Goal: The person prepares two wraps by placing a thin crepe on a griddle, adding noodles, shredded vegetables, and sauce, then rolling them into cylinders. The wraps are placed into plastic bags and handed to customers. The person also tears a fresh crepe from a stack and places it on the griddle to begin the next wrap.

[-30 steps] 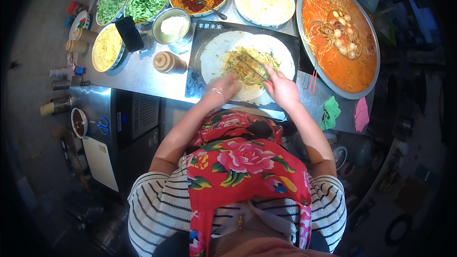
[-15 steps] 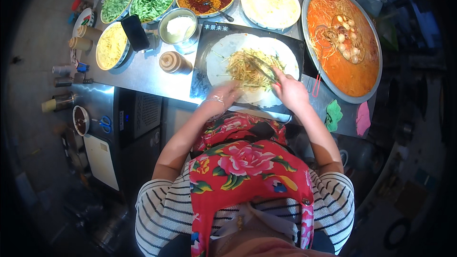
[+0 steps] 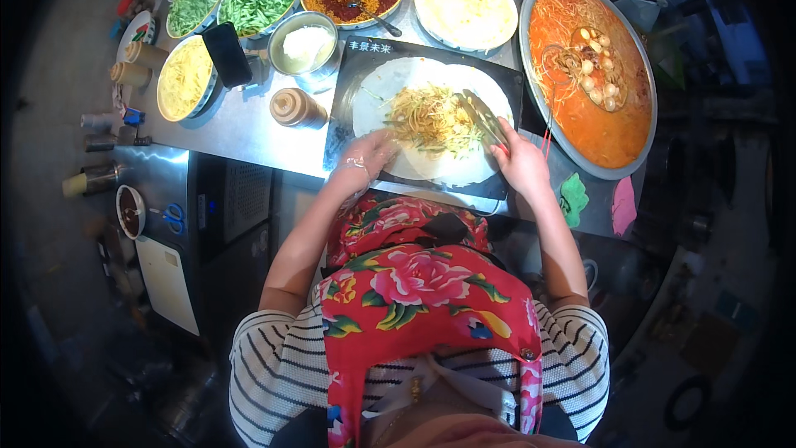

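A: Where is the heap of vegetable shreds (image 3: pixel 431 120) lying from the grip?

B: Just left of it. The right hand (image 3: pixel 524 164) is clasping the tongs (image 3: pixel 483 119), and their long axis is slanting away from the body, up and to the left. The heap is spreading along their left side, sitting on thin white wrapper sheets (image 3: pixel 464 170) over a dark board (image 3: pixel 510 79).

A: Which hand is coming closer to the shreds?

B: The left hand (image 3: pixel 365 156). Its fingers are reaching the heap's lower left edge, while the right hand is staying back behind the tongs, beyond the lower right edge. So the heap is lying between the left fingers and the tongs.

A: Is the left hand pinching anything?

B: I can't tell; the fingers are blurring into the shreds, so they may be gripping strands or only touching them.

A: What is differing from half a second ago?

B: Then the tongs were lying across the heap's middle; now they are resting along its right edge, leaving the middle uncovered. The left hand is sitting slightly farther left.
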`<state>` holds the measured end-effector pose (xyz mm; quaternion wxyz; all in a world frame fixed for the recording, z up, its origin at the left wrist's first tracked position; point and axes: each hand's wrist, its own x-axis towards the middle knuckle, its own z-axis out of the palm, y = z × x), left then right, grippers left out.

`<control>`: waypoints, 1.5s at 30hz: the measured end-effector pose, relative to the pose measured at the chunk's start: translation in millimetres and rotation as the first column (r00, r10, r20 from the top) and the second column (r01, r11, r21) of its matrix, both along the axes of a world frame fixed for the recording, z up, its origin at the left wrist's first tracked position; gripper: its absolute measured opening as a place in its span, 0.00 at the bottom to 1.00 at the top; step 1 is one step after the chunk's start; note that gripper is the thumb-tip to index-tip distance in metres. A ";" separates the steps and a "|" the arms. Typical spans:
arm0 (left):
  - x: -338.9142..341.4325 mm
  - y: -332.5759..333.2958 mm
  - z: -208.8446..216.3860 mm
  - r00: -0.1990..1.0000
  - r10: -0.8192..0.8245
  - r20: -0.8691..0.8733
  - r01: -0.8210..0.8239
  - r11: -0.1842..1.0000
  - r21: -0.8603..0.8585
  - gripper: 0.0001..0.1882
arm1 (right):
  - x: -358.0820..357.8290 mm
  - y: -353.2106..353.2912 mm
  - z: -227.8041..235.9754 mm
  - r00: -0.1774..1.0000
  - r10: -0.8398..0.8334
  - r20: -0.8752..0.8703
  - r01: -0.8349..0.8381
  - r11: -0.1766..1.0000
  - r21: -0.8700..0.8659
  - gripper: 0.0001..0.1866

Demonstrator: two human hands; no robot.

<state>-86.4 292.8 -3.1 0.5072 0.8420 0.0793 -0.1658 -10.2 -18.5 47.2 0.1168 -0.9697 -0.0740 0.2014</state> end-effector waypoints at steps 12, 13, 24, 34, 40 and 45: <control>18.4 14.7 -15.6 0.959 0.258 -0.118 -0.281 0.922 -0.267 0.20 | -27.0 -33.3 -19.7 0.990 0.050 0.131 -0.068 0.989 0.134 0.33; 22.3 18.4 -16.7 0.967 0.254 0.019 -0.248 0.957 -0.152 0.18 | -29.5 -36.7 -26.2 0.989 -0.055 0.137 0.033 0.987 0.155 0.34; 69.5 -2.1 -7.2 0.978 0.019 0.206 -0.072 0.966 0.249 0.17 | -31.3 26.5 -25.4 0.972 0.187 0.145 -0.200 0.976 0.082 0.35; 112.3 -5.0 -21.1 0.973 -0.144 0.183 0.129 0.988 0.090 0.19 | -31.8 7.1 -23.2 0.912 0.354 0.209 -0.386 0.912 0.140 0.35; 134.1 0.7 -22.3 0.949 -0.139 0.283 0.137 0.990 0.025 0.18 | 26.8 -3.3 -12.7 0.990 0.087 0.115 -0.096 0.992 0.080 0.32; 167.6 -17.5 -27.4 0.868 -0.368 0.332 0.326 0.929 0.177 0.18 | 34.1 -14.6 -24.0 0.910 0.357 0.211 -0.362 0.932 -0.017 0.32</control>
